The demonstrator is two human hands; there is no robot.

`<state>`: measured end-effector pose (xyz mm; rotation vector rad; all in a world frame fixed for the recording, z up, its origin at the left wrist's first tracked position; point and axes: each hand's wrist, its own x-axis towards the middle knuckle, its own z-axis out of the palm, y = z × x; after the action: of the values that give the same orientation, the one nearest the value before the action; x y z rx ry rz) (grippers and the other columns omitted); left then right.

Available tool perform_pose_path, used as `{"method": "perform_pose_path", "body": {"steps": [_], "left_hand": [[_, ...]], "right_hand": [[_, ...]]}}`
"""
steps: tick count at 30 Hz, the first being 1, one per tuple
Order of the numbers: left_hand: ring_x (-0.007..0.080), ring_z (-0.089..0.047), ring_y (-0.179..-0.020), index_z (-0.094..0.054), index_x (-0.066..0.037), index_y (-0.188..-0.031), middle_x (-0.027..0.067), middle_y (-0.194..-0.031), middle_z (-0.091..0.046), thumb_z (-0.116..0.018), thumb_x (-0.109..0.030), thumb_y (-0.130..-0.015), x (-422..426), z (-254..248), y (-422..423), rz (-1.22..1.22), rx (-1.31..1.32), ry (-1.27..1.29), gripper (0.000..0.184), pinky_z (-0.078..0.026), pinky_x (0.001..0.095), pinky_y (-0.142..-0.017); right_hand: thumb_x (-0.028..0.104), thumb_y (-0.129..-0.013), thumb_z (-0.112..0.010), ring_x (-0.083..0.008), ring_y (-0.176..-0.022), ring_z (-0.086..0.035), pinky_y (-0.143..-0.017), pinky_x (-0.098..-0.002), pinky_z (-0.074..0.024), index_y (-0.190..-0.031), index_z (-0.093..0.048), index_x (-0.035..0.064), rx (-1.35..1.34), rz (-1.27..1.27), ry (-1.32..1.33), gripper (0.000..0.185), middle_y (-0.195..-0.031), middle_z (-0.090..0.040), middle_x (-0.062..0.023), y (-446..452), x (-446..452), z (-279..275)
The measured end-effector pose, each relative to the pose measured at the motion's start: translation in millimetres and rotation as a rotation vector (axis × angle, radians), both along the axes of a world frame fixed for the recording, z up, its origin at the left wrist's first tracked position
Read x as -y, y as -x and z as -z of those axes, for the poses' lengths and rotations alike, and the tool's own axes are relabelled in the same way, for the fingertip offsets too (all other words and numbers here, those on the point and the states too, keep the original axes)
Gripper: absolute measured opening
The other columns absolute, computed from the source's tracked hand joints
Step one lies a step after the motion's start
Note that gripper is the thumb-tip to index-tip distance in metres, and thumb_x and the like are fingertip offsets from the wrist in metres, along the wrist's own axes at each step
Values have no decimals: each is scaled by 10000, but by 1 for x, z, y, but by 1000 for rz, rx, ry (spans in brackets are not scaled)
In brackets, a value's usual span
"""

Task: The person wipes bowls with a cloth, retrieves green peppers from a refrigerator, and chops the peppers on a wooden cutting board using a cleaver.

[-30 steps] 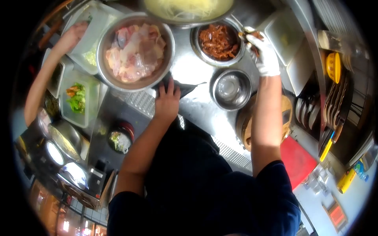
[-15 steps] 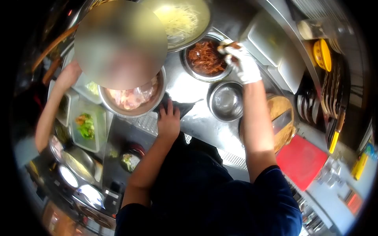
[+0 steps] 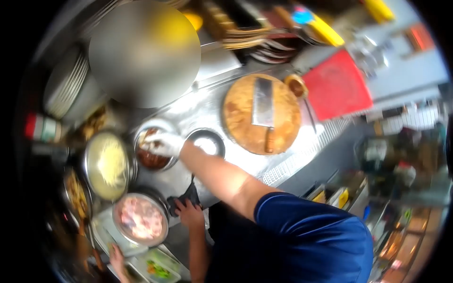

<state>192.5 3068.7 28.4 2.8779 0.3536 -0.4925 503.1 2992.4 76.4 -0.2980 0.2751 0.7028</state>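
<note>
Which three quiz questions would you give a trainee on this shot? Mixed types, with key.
1. Multiple choice: What lies on the round wooden board? A) a ladle B) a cleaver C) tongs
2. True or false: The right hand wears a white glove.
3. Short answer: Which of the wearer's own two hands is nearer the bowl of raw meat?

Key:
1. B, a cleaver
2. True
3. The left hand
</note>
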Motion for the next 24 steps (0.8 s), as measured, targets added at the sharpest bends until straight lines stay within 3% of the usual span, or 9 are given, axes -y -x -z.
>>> {"method": "perform_pose_path", "body": {"steps": [2, 3, 7, 10, 13, 16, 17, 20, 24], "left_hand": [[544, -501, -1265, -633, -83, -1369, 296, -1625, -345, -774, -287, -859, -5, 18, 6, 65, 77, -20, 567, -541, 598, -973], [549, -503, -1272, -620, -75, -1386, 299, -1626, -341, -783, -321, -864, 0, 4, 2, 62, 47, -21, 600, -535, 597, -987], [507, -500, -1340, -552, -13, -1461, 309, -1587, -407, -714, -518, -918, 20, -28, -12, 117, 240, -191, 759, -485, 569, -1071], [485, -547, -1300, -529, 73, -1449, 333, -1457, -540, -729, -410, -950, 53, -29, -50, -18, 525, 151, 722, -458, 501, -1104], [323, -714, -997, -538, 108, -1380, 217, -1163, -682, -660, -278, -1012, 78, 13, -99, -573, 248, 762, 547, -597, 447, -910], [299, -720, -982, -539, 69, -1356, 186, -1107, -691, -545, -101, -1036, 98, 25, -116, -909, 116, 1373, 362, -670, 431, -797], [288, -728, -954, -538, 31, -1314, 189, -1118, -684, -465, 34, -1005, 104, 23, -113, -941, 164, 1376, 318, -703, 414, -722], [282, -740, -901, -536, 16, -1322, 185, -1118, -684, -484, 45, -987, 123, -24, -82, -962, 348, 1428, 340, -696, 389, -698], [211, -723, -843, -558, 0, -1338, 135, -1118, -692, -511, 35, -986, 141, -100, -31, -701, 321, 1221, 357, -670, 333, -628]], "right_hand": [[-98, -950, -605, -358, -1048, -719, -615, -241, -585, -1172, -654, -3, -26, 67, -173, 246, -1119, -698, -177, 4, 8, -16], [-112, -923, -623, -336, -1051, -709, -867, -388, -636, -1153, -633, -16, 192, 145, -184, 249, -1107, -684, -180, 15, 28, -44], [-13, -961, -634, -245, -1059, -711, -828, -254, -583, -1205, -663, -26, 439, 16, -220, 246, -1158, -711, -158, 34, 105, -71], [29, -989, -654, -231, -1149, -685, -876, -261, -580, -1368, -576, -69, 359, 73, -137, 400, -1302, -674, -191, 59, 189, -85], [-2, -992, -621, -267, -1187, -685, -908, -258, -585, -1376, -566, -63, 327, 98, -37, 393, -1340, -662, -207, 90, 246, -93], [-9, -992, -617, -253, -1174, -696, -997, -323, -597, -1365, -585, -56, 318, 92, 81, 377, -1303, -684, -191, 132, 289, -106], [-13, -989, -620, -241, -1164, -699, -993, -317, -596, -1358, -594, -57, 309, 99, 137, 372, -1293, -689, -186, 146, 300, -108], [-21, -979, -635, -198, -1113, -706, -953, -283, -592, -1320, -631, -61, 312, 92, 230, 344, -1218, -716, -144, 176, 328, -109], [18, -952, -700, -170, -1086, -694, -924, -281, -568, -1296, -655, -58, 501, 39, 461, 355, -1166, -723, -110, 213, 330, -137]]}}
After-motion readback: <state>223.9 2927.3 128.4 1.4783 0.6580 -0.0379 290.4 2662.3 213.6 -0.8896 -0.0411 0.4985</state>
